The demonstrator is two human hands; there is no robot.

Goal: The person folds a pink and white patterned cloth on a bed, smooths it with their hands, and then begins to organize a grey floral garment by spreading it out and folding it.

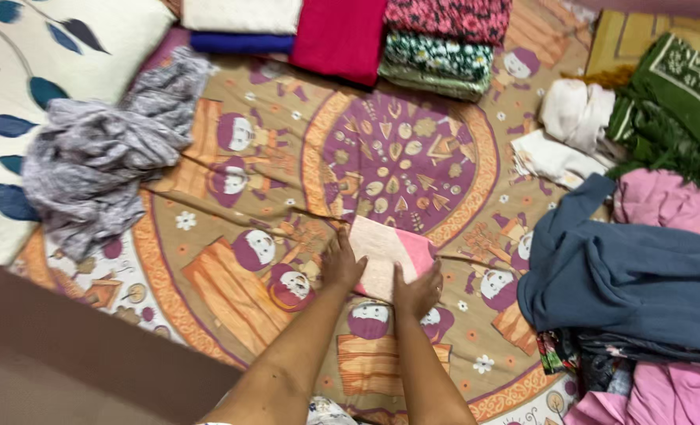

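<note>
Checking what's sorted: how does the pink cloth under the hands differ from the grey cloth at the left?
The pink cloth is folded flat into a small neat shape; the grey cloth lies crumpled and sprawling. Both hands, left hand and right hand, press the pink cloth; nothing touches the grey cloth. Both lie on the patterned bedsheet.

the near part of the pink folded cloth [383,260] lies hidden under the left hand [340,264] and right hand [418,290], so its near edge cannot be made out. the stack of folded fabrics [342,31] at the far side is cut off by the top edge. the leaf-print pillow [19,94] runs off the left edge. at the right, the blue garment [625,275] covers much of the pink clothes [665,393], which run off the near-right corner.
</note>
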